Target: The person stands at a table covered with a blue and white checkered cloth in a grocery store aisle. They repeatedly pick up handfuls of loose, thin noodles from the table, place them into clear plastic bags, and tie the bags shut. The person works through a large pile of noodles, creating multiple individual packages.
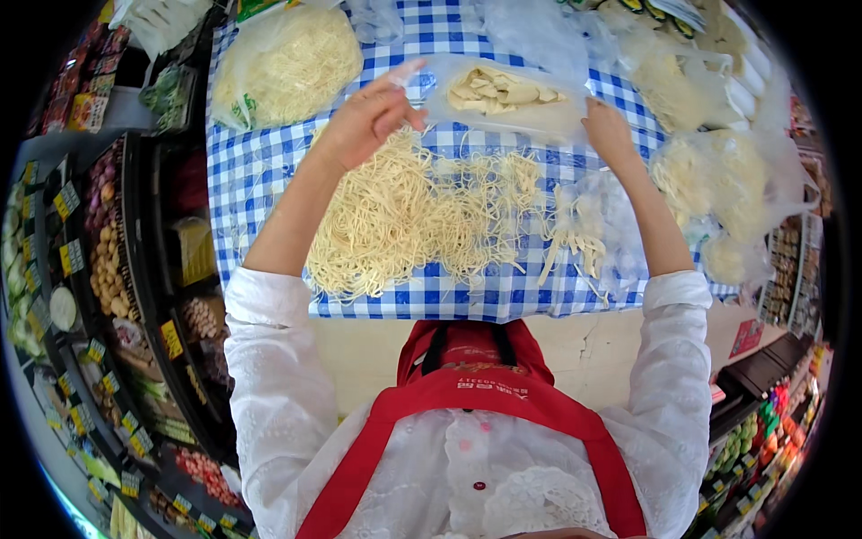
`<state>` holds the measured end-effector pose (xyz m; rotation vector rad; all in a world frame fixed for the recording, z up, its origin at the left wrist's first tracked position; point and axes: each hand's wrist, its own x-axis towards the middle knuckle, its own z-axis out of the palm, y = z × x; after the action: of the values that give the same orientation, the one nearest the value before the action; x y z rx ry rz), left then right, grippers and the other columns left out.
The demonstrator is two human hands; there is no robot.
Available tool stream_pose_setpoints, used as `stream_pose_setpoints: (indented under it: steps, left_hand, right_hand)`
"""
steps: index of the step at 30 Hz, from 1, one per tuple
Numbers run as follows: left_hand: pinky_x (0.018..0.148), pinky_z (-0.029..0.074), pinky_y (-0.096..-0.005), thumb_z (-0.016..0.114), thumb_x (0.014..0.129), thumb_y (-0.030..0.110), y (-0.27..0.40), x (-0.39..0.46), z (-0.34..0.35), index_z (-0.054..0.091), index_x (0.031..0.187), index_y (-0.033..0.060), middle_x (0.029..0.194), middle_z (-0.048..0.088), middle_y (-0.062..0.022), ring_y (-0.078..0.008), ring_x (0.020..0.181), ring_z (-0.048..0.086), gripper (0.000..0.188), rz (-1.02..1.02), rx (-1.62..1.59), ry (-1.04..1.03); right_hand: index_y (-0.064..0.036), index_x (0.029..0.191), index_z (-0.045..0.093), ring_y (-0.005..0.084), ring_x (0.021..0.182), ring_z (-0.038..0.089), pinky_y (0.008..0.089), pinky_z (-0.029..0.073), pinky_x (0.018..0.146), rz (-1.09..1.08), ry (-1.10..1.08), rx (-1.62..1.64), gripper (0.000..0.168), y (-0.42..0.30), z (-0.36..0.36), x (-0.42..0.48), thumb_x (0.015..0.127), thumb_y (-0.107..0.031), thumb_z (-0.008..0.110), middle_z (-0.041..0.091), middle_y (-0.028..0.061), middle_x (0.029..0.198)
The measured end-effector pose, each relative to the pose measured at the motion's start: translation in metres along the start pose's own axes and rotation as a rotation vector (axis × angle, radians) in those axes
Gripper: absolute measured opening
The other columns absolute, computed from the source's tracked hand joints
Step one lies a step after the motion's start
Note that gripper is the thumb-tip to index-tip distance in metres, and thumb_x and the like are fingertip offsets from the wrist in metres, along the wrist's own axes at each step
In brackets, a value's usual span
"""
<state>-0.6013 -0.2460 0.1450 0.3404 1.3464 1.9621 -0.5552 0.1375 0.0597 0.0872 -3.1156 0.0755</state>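
A clear plastic bag (pixel 465 116) lies across the far middle of the checked tablecloth, with pale flat dough pieces (pixel 502 91) inside. My right hand (pixel 609 131) pinches the bag's right end between thumb and fingers. By its left end, my left hand (pixel 377 121) hovers with fingers apart and nothing plainly held; something whitish shows at its index finger. Below that hand spreads a big heap of loose fresh noodles (pixel 377 215). Thinner noodles (pixel 471 209) lie scattered beside it, and a few wide noodle strips (pixel 572 246) sit farther right.
A large bag of noodles (pixel 289 67) stands at the far left of the blue checked tablecloth (pixel 485 300). More bagged noodles (pixel 734 182) line the right side, beside crumpled plastic film (pixel 623 229). Vegetable shelves (pixel 111 269) flank the table's left.
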Motion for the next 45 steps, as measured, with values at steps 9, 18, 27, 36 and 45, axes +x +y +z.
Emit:
stream_pose_setpoints:
  steps: [9, 18, 27, 36, 45]
  left_hand:
    - [0.099, 0.032, -0.0354, 0.048, 0.089, 0.016, 0.007, -0.031, -0.019, 0.027, 0.138, 0.0089, 0.114, 0.053, -0.0125, -0.0213, 0.110, 0.049, 0.054, 0.247, 0.346, 0.170]
    - [0.099, 0.033, -0.0359, 0.060, 0.077, 0.045, -0.080, -0.167, -0.161, 0.032, 0.132, -0.0034, 0.129, 0.042, -0.0243, -0.0347, 0.121, 0.040, 0.079, -0.150, 1.059, 0.655]
    - [0.093, 0.038, -0.0347, 0.064, 0.076, 0.041, -0.134, -0.195, -0.147, 0.029, 0.131, -0.0083, 0.122, 0.048, -0.0261, -0.0327, 0.114, 0.048, 0.082, -0.142, 0.703, 0.639]
    - [0.089, 0.041, -0.0329, 0.064, 0.081, 0.033, -0.121, -0.185, -0.157, 0.036, 0.125, -0.0115, 0.118, 0.051, -0.0205, -0.0244, 0.107, 0.052, 0.069, -0.254, 0.238, 0.688]
    - [0.080, 0.048, -0.0349, 0.064, 0.082, 0.026, -0.119, -0.161, -0.143, 0.046, 0.119, -0.0056, 0.112, 0.056, -0.0142, -0.0220, 0.096, 0.057, 0.053, -0.326, -0.075, 0.550]
  right_hand:
    - [-0.003, 0.103, 0.057, 0.0320, 0.092, 0.056, 0.0385, 0.046, 0.079, -0.347, 0.251, 0.342, 0.029, -0.136, -0.100, -0.025, 0.075, -0.012, 0.063, 0.059, 0.0136, 0.099]
    - [0.007, 0.114, 0.048, 0.0364, 0.110, 0.047, 0.0396, 0.038, 0.093, -0.079, -0.053, 0.699, 0.062, -0.281, 0.055, -0.017, 0.076, -0.039, 0.065, 0.052, 0.0241, 0.113]
    - [0.005, 0.115, 0.050, 0.0301, 0.096, 0.059, 0.0350, 0.045, 0.082, 0.201, -0.394, 0.902, 0.078, -0.332, 0.055, 0.023, 0.069, -0.058, 0.062, 0.059, 0.0206, 0.105]
    - [0.008, 0.116, 0.048, 0.0223, 0.095, 0.057, 0.0319, 0.046, 0.079, 0.293, -0.406, 0.957, 0.073, -0.323, 0.052, 0.016, 0.072, -0.046, 0.068, 0.057, 0.0167, 0.108]
    - [0.005, 0.112, 0.052, 0.0204, 0.092, 0.059, 0.0312, 0.050, 0.077, 0.543, -0.846, 1.818, 0.059, -0.344, 0.056, -0.004, 0.073, -0.034, 0.072, 0.060, 0.0130, 0.105]
